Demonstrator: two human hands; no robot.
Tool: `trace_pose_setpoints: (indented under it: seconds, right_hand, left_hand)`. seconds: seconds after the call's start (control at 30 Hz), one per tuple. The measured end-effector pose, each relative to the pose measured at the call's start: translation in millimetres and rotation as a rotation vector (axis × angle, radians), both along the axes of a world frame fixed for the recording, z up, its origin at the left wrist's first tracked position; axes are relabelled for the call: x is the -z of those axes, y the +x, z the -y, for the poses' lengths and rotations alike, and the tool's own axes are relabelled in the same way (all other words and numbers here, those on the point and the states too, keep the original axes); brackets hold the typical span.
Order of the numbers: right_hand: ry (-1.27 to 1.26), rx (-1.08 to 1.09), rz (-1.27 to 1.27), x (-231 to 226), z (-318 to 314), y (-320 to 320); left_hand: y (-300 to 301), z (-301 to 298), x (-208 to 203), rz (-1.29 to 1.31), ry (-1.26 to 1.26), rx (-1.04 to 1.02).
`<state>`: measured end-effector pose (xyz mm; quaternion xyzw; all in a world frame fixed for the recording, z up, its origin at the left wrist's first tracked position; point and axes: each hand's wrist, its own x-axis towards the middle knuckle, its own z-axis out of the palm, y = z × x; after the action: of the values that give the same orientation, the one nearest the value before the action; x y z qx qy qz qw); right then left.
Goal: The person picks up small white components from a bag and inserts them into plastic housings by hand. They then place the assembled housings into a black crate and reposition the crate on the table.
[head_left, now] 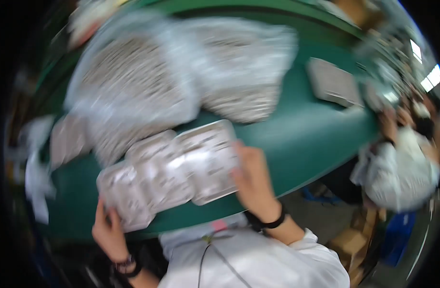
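Note:
Three shallow, pale grey moulded trays lie in an overlapping row in front of me: a left tray (126,194), a middle tray (165,177) and a right tray (208,161). At the near left corner of the left tray, my left hand (108,235) grips the edge between thumb and fingers. My right hand (253,180) is closed on the outer edge of the right tray, its far fingers partly hidden. Light glares off the trays, and blur hides their finer details.
Beyond the trays, two clear plastic bags (181,72) packed with stacked grey pieces cover much of the green table (297,139). A grey stack (335,82) sits at far right, another grey piece (69,140) at left. A person (397,168) works on the right, near cardboard boxes (349,245).

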<state>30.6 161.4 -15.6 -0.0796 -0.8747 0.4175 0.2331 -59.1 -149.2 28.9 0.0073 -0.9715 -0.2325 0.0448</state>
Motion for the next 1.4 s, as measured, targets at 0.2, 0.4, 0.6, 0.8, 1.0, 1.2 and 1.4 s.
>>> trace_pose_setpoints:
  seconds: [0.2, 0.4, 0.6, 0.8, 1.0, 1.2, 1.4]
  right_hand:
    - [-0.123, 0.092, 0.007, 7, 6, 5]
    - [-0.023, 0.439, 0.094, -1, -41, 63]
    - [0.037, 0.683, -0.017, 7, -77, 58]
    - [-0.081, 0.803, -0.101, 17, -120, 78]
    - [-0.22, 0.994, -0.372, 5, -98, 57]
    - [-0.074, 0.99, -0.266, -1, -93, 54]
    - [-0.216, 0.851, -0.254, 3, -100, 57]
  left_hand:
    - [-2, -45, -25, 0.037, -0.154, 0.288]
    - [9, -68, -22, 0.26, 0.13, 0.499]
    - [3, -71, 0, 0.409, 0.307, 0.856]
    - [-30, -113, -26, 0.123, 0.321, 0.943]
    - [-144, -25, -58, -0.579, -0.076, 0.012]
    - [-223, 63, 4, -0.103, -0.563, -0.213]
    - [-170, 65, -4, -0.191, -0.538, -0.078]
